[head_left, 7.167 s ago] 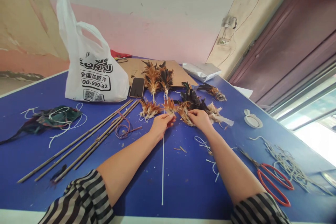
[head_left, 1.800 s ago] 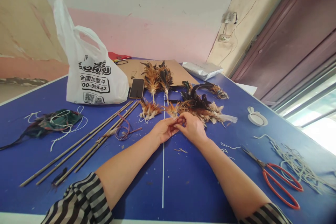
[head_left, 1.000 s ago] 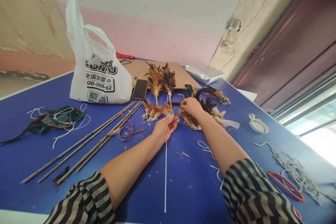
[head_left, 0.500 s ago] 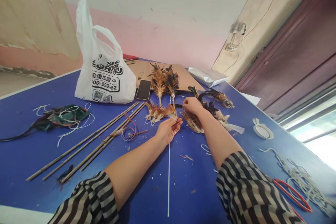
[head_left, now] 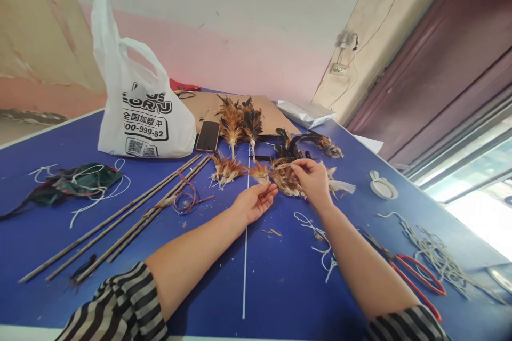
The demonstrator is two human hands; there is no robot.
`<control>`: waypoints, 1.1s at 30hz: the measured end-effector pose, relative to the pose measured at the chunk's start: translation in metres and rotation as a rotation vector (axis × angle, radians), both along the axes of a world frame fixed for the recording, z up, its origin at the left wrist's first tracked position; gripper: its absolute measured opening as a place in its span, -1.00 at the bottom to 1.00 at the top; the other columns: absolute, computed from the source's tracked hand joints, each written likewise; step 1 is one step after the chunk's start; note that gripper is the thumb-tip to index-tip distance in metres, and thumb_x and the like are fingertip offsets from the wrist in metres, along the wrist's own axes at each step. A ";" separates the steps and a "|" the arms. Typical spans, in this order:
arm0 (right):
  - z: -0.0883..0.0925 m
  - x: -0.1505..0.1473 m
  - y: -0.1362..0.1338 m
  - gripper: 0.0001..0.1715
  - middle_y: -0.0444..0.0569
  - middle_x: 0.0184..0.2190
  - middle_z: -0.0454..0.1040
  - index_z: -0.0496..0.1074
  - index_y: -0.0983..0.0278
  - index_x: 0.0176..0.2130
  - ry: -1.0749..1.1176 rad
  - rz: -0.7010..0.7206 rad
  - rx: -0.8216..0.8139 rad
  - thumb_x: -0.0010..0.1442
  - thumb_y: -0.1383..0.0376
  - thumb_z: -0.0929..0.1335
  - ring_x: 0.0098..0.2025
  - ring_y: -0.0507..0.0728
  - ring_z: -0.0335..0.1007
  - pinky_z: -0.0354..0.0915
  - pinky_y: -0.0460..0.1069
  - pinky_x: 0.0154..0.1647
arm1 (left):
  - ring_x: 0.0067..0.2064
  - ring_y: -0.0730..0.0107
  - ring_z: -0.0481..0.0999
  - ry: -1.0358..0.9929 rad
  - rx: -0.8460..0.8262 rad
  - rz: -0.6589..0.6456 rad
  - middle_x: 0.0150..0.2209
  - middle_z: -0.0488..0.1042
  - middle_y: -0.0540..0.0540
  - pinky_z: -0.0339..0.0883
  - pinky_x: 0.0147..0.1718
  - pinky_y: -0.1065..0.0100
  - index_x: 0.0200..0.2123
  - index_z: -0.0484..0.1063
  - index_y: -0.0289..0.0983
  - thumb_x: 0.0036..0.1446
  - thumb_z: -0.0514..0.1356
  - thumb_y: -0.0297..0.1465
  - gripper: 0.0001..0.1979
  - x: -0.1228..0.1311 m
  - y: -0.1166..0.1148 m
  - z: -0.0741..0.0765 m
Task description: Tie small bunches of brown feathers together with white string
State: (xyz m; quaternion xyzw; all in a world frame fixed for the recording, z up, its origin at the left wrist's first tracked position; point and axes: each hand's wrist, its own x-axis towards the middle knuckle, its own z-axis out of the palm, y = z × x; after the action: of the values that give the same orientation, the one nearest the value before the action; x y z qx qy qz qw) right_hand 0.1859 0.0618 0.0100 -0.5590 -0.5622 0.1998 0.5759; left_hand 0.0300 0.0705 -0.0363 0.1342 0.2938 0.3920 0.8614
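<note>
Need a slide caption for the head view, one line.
Left hand pinching a brown tuft, right hand a thin feather, above a blue table with scissors and a white bag.

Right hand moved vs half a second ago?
Yes. Measured against the phone lying on the table, the right hand has shifted rightward and back toward the wearer.

The tuft point(head_left: 259, 172) is small and orange-brown with a paler base, pinched at the fingertips of the left hand point(head_left: 254, 203), its tips spreading away from the person. The feather point(head_left: 284, 164), thin and light brown, is held nearly level in the right hand point(head_left: 312, 182), pointing left. Just beside the tuft, the pile point(head_left: 288, 185) lies loose, brown with fluffy cream ends.
</note>
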 end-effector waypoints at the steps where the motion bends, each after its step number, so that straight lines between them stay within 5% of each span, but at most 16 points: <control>1: -0.004 -0.003 -0.004 -0.72 -0.12 -0.65 0.37 0.38 0.31 -0.41 -0.001 -0.029 0.022 -0.04 0.13 0.33 -0.61 0.01 0.28 0.24 -0.09 -0.58 | -0.40 0.44 0.51 0.003 -0.017 -0.003 -0.38 0.48 -0.15 0.37 -0.53 0.52 -0.34 0.38 -0.41 0.00 0.15 -0.53 -0.91 0.001 -0.003 0.001; 5: -0.017 -0.005 -0.012 -0.76 -0.08 -0.57 0.43 0.34 0.29 -0.32 -0.057 -0.107 0.135 0.06 0.16 0.27 -0.52 0.06 0.38 0.33 -0.03 -0.44 | -0.43 0.46 0.50 0.010 -0.061 0.012 -0.40 0.48 -0.15 0.36 -0.56 0.54 -0.34 0.37 -0.42 0.02 0.13 -0.54 -0.91 0.003 -0.006 0.003; 8: -0.023 -0.002 -0.017 -0.82 -0.03 -0.45 0.46 0.36 0.27 -0.32 -0.315 -0.114 0.237 0.11 0.24 0.24 -0.39 0.09 0.41 0.33 0.02 -0.29 | -0.42 0.45 0.50 0.001 -0.067 -0.004 -0.40 0.49 -0.16 0.37 -0.55 0.53 -0.34 0.37 -0.43 0.02 0.13 -0.54 -0.90 0.003 -0.007 0.003; 18: -0.041 0.003 -0.023 -0.76 0.02 -0.20 0.45 0.40 0.23 -0.21 -0.926 0.195 0.422 0.13 0.35 0.21 -0.15 0.09 0.36 0.28 0.02 -0.12 | -0.39 0.42 0.48 -0.054 -0.035 -0.122 -0.47 0.46 -0.11 0.35 -0.40 0.41 -0.39 0.39 -0.39 0.04 0.10 -0.51 -0.92 0.001 -0.011 0.008; 28: -0.036 0.002 -0.025 -0.77 0.01 -0.15 0.42 0.41 0.23 -0.22 -0.969 0.243 0.460 0.12 0.38 0.23 -0.09 0.09 0.30 0.23 0.04 -0.07 | -0.42 0.46 0.45 -0.002 0.031 -0.094 -0.49 0.45 -0.09 0.34 -0.35 0.38 -0.40 0.39 -0.37 -0.01 0.13 -0.55 -0.94 0.000 -0.009 0.007; 33: -0.037 -0.010 -0.026 -0.80 0.02 -0.18 0.40 0.44 0.21 -0.26 -0.820 0.223 0.405 0.07 0.33 0.28 -0.09 0.12 0.28 0.21 0.05 -0.06 | -0.51 0.51 0.43 0.083 0.123 0.032 -0.52 0.44 -0.06 0.32 -0.44 0.44 -0.45 0.39 -0.36 -0.06 0.17 -0.57 -0.95 0.000 -0.006 0.003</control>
State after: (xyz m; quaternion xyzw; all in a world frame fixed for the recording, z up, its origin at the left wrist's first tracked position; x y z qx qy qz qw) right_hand 0.1760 0.0355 -0.0269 -0.4044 -0.8275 -0.0904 0.3788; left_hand 0.0304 0.0649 -0.0330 0.1983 0.3068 0.4172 0.8321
